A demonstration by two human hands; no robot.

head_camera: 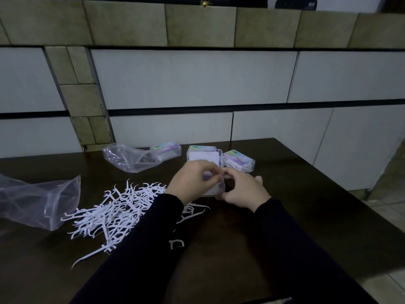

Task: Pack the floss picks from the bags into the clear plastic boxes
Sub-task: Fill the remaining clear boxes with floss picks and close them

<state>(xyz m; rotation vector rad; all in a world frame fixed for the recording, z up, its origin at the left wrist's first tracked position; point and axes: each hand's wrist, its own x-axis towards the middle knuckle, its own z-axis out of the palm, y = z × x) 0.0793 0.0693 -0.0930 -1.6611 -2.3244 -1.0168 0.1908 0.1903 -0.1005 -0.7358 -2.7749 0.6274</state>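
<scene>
A loose heap of white floss picks (114, 211) lies on the dark table (285, 205), left of my arms. Between my hands stands an open clear plastic box (215, 187) with its lid (203, 157) raised behind it. My left hand (190, 181) pinches something small and white over the box; blur hides what it is. My right hand (241, 187) curls round the box's right side and holds it. Two closed boxes with coloured labels sit behind, one (167, 150) at the left and one (240, 162) at the right.
A clear plastic bag (129, 159) lies crumpled behind the heap, and a second clear bag (41, 200) lies at the far left. A tiled wall (197, 80) rises just behind the table. The table's right edge drops to a tiled floor (388, 207).
</scene>
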